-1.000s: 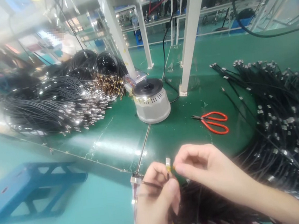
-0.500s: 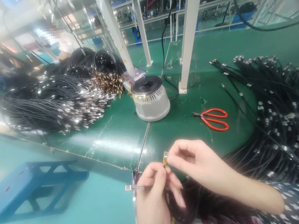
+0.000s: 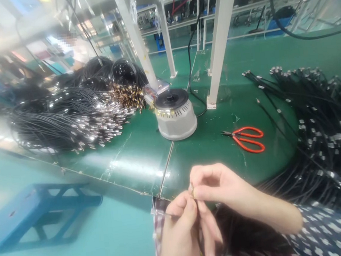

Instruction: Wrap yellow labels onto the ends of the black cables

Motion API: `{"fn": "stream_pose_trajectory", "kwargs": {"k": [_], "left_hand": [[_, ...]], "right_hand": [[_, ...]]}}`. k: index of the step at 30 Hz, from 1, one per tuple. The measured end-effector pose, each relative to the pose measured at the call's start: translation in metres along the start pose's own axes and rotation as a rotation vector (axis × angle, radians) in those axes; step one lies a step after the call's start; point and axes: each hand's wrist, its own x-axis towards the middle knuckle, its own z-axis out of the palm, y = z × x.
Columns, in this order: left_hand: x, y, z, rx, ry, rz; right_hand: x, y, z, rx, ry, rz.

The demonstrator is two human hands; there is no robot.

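My left hand [image 3: 180,231] is at the bottom centre, fingers pinched on a thin black cable with a small metal connector [image 3: 191,188] at its tip. A second connector end [image 3: 156,212] sticks out to the left of this hand. My right hand [image 3: 218,185] comes in from the right and pinches the same small connector from above, fingertips touching the left thumb. More black cable hangs below my hands over my lap.
A white round machine [image 3: 175,115] stands mid-table. Red-handled scissors [image 3: 247,139] lie to its right. Large heaps of black cables with metal ends lie left [image 3: 67,122] and right [image 3: 324,129]. A blue stool [image 3: 40,215] stands on the floor at left. White frame posts [image 3: 220,46] rise behind.
Both hands have drawn closer together; the right fingers now cover most of the connector that stood free between them before. The view has shifted slightly.
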Motion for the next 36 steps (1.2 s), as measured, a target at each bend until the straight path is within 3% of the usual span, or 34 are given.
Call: {"fn": "stream_pose_trajectory", "kwargs": {"k": [5, 8, 16, 21, 26, 29, 33, 36], "left_hand": [[0.007, -0.009, -0.008, -0.191, -0.231, -0.005], [0.009, -0.004, -0.007, -0.224, -0.276, -0.031], [0.01, 0.008, -0.002, -0.224, -0.12, -0.059], [0.008, 0.009, 0.0, 0.021, 0.029, -0.02], [0.003, 0.017, -0.009, 0.323, 0.269, 0.07], [0.003, 0.028, -0.017, 0.348, 0.23, -0.015], [0.005, 0.044, -0.018, 0.244, 0.077, 0.022], [0.007, 0.048, -0.018, 0.325, 0.069, 0.056]], "right_hand": [[-0.001, -0.005, 0.0, -0.081, -0.01, 0.006], [-0.002, -0.007, 0.0, -0.196, -0.01, 0.012], [-0.001, -0.006, -0.001, -0.367, 0.16, -0.019], [0.003, -0.01, 0.004, -0.379, 0.158, -0.005], [-0.001, -0.032, -0.016, -0.308, 0.286, -0.173], [-0.013, -0.041, -0.017, -0.248, 0.097, -0.102], [-0.022, -0.031, 0.013, -0.545, -0.335, 0.065], [-0.015, -0.017, 0.034, -0.665, -0.438, 0.04]]}}
